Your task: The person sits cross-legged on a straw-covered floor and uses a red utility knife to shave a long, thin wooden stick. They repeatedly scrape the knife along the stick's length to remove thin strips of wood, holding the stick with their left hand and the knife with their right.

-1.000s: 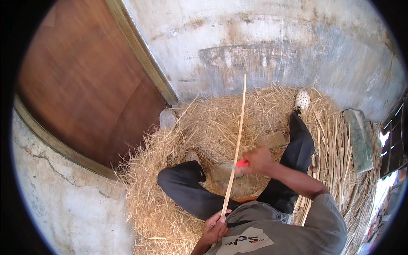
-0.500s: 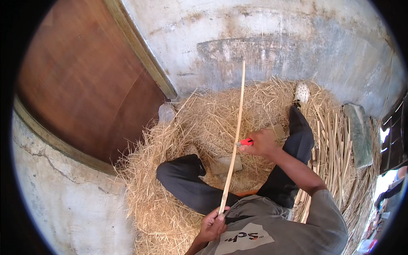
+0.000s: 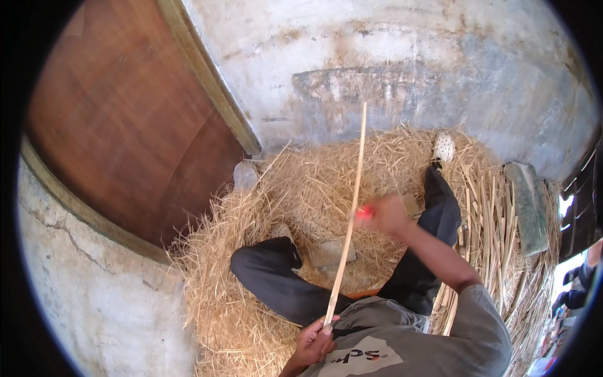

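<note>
A long, pale bamboo strip (image 3: 352, 227) slants up from my lap toward the wall, bowing slightly. My left hand (image 3: 315, 342) grips its lower end in front of my shirt. My right hand (image 3: 391, 215), blurred by motion, is closed round a red utility knife (image 3: 365, 213). The knife lies against or close beside the middle of the strip; the blur hides whether its blade touches. Both my legs (image 3: 276, 267) are bent outward, with the strip rising between them.
Straw-like shavings (image 3: 251, 301) cover the ground around me. Split strips (image 3: 487, 220) lie in a pile at my right, beside a greenish stone slab (image 3: 529, 207). A small block (image 3: 333, 252) sits between my legs. Ahead stands a stained wall (image 3: 389, 75), with a brown door (image 3: 132, 119) at left.
The right hand and knife have shifted slightly and become blurred. The strip's top end sits a little lower and further right. My left hand keeps its grip.
</note>
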Demonstrator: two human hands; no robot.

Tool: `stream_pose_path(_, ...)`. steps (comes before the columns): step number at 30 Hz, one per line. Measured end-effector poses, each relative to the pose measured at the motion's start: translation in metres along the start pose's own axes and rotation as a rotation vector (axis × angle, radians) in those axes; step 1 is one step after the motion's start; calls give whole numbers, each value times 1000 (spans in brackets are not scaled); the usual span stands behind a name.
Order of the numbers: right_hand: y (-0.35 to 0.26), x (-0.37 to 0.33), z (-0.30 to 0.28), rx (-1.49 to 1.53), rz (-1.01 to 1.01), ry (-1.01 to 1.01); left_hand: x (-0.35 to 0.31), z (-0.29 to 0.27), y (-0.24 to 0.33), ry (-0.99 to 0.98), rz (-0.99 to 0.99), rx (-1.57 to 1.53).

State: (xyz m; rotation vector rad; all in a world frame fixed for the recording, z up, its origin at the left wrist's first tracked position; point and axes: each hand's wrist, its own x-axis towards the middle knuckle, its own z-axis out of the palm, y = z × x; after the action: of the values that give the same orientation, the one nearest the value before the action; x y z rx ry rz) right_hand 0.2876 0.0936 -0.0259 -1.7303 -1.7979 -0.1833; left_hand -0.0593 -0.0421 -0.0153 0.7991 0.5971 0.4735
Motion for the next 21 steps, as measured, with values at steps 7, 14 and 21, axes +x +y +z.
stream_pose_path(7,48,39,-28,-95,112,82,-14,-7,-10,-11,-67,45)
stream_pose_path(14,96,51,-42,-160,198,127,-26,-23,-16,-17,-161,198)
stream_pose_path(21,206,68,-47,-120,727,275,-29,-19,-15,64,-246,405)
